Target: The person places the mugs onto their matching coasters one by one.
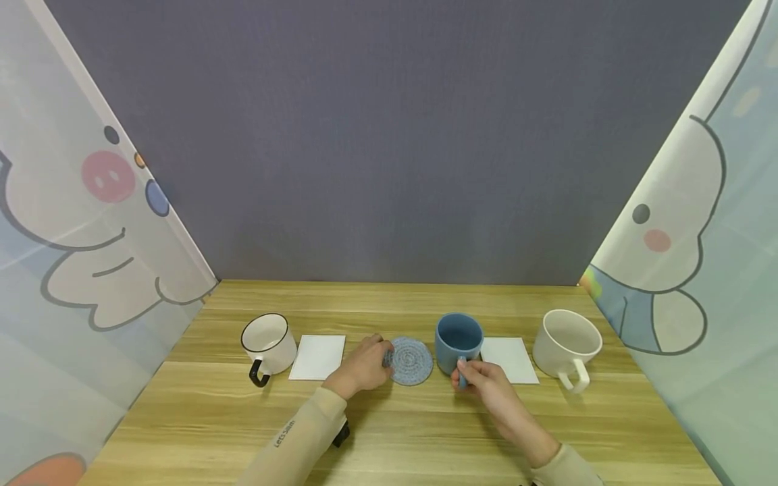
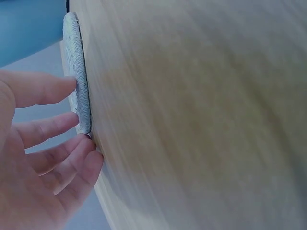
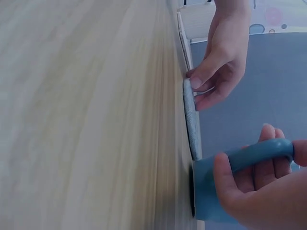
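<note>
A round grey-blue woven coaster [image 1: 411, 362] lies flat on the wooden table. My left hand [image 1: 367, 364] is at its left edge, thumb and index fingertip touching the coaster and the other fingertips down by its rim, as the left wrist view shows. To the coaster's right stands a blue mug [image 1: 457, 335], upright, its handle toward me. With my right hand [image 1: 494, 391] I grip that handle between thumb and fingers. The right wrist view shows the mug [image 3: 206, 191] right beside the coaster [image 3: 191, 120].
A white mug with black rim and handle [image 1: 272, 345] stands at the left, beside a white square coaster [image 1: 319, 357]. Right of the blue mug lies another white square coaster [image 1: 512, 361], then a plain white mug [image 1: 566, 344]. A grey panel [image 1: 389, 148] rises behind the table.
</note>
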`<state>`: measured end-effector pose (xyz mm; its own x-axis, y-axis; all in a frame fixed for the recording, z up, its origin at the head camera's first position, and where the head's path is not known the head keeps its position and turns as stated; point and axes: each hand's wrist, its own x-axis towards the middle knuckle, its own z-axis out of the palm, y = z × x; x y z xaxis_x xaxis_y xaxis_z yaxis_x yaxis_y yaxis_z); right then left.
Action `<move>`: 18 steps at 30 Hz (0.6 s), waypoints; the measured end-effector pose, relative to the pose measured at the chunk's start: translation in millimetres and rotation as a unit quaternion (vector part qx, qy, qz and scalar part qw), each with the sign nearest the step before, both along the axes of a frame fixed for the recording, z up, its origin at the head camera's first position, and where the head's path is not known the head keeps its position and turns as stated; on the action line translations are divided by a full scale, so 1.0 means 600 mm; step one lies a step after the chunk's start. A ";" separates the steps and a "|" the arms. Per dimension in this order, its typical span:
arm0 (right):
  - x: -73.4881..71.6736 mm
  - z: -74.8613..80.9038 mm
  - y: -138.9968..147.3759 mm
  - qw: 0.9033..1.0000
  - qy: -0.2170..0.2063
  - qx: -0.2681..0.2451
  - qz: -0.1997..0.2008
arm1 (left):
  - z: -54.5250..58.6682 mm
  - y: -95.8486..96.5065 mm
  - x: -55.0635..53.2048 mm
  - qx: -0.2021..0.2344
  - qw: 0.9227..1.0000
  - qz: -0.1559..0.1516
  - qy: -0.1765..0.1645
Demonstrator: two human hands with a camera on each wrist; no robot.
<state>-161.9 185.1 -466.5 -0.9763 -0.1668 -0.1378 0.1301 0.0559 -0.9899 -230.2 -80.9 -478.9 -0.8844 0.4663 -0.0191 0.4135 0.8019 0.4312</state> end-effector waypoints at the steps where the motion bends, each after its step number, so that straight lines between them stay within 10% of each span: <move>1: 0.000 0.001 -0.003 1.000 0.000 0.001 -0.010 | -0.001 0.000 0.000 0.002 1.000 0.001 0.000; 18: -0.001 0.012 -0.027 0.995 0.001 -0.015 -0.103 | 0.005 0.000 0.002 0.014 1.000 0.009 -0.017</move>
<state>-162.4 169.2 -459.4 -0.9905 0.0326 -0.1337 0.1337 -0.0021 -0.9910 -229.2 -80.7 -476.0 -0.8916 0.4515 -0.0357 0.3846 0.7965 0.4665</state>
